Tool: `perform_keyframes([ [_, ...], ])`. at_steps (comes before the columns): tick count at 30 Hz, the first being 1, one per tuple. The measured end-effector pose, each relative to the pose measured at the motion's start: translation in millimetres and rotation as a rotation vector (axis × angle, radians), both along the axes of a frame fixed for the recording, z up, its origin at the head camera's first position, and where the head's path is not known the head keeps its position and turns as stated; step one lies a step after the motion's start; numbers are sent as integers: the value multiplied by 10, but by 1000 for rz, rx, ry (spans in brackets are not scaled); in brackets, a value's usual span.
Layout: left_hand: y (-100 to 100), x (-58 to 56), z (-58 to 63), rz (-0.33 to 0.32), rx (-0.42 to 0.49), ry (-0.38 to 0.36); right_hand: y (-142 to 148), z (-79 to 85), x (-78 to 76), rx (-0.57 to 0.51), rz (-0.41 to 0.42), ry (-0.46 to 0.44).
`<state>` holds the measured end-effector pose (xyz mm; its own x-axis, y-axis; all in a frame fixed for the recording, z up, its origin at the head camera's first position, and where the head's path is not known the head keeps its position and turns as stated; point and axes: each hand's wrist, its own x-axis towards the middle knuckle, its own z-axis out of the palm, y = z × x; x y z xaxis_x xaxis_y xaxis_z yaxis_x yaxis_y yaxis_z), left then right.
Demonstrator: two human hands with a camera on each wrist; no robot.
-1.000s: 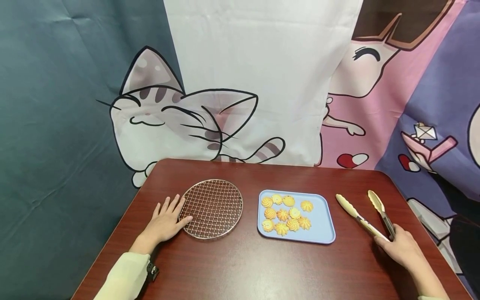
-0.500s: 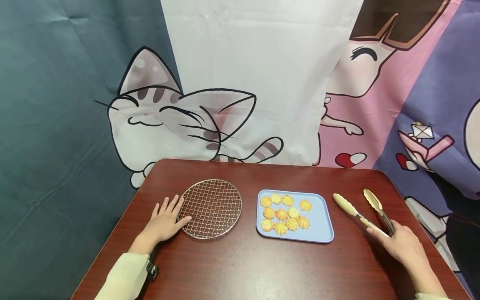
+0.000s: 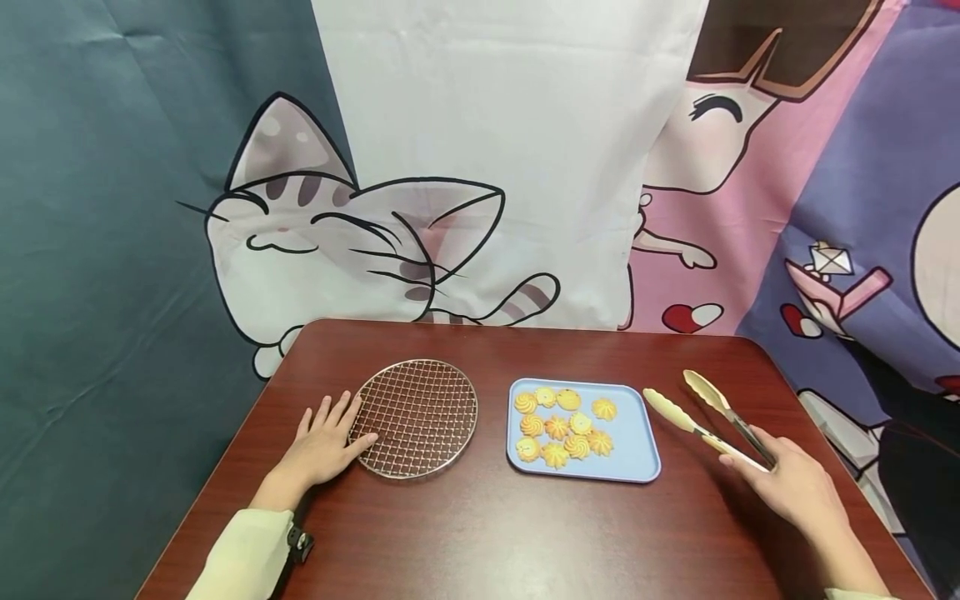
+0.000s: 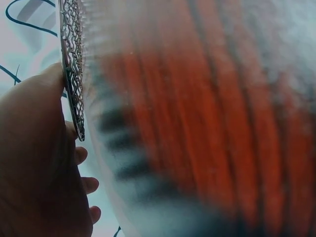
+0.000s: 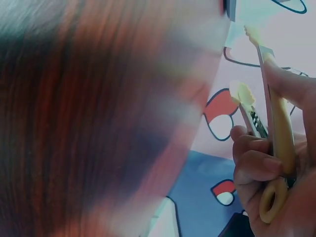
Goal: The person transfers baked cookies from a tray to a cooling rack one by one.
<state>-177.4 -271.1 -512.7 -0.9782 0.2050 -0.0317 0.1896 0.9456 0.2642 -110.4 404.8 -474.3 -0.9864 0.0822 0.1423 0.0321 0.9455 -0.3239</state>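
Note:
My right hand [image 3: 797, 483] grips a pair of tongs [image 3: 723, 446] with cream tips and metal arms. The tongs' tips stand apart, just right of the blue tray [image 3: 637, 433]. In the right wrist view, fingers and thumb wrap round the tongs [image 5: 281, 133], whose ring end [image 5: 273, 200] sticks out below the palm. My left hand [image 3: 318, 446] lies with spread, straight fingers at the left edge of a round wire rack [image 3: 416, 417], thumb over its rim. Seen edge-on in the left wrist view, the rack [image 4: 73, 59] touches the thumb side. Several golden cookies [image 3: 557, 427] sit on the tray.
A dark red wooden table [image 3: 480, 533] carries everything. Behind it hangs a cartoon curtain [image 3: 480, 125] with a cat figure. A dark watch [image 3: 300, 543] is on the left wrist. The cookies fill the tray's left and middle, and its right end is bare.
The tongs in my right hand have moved left toward the tray, and their tips have come closer together. My left hand stays by the rack. The whole view has shifted slightly.

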Motion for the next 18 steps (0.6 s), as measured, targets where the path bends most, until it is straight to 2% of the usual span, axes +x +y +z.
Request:
perform_keyframes([
  [10, 3, 5, 23, -4, -7, -1, -138, 56, 35, -7, 30, 32],
  [18, 3, 1, 15, -9, -9, 4, -225, 98, 29, 4, 52, -42],
])
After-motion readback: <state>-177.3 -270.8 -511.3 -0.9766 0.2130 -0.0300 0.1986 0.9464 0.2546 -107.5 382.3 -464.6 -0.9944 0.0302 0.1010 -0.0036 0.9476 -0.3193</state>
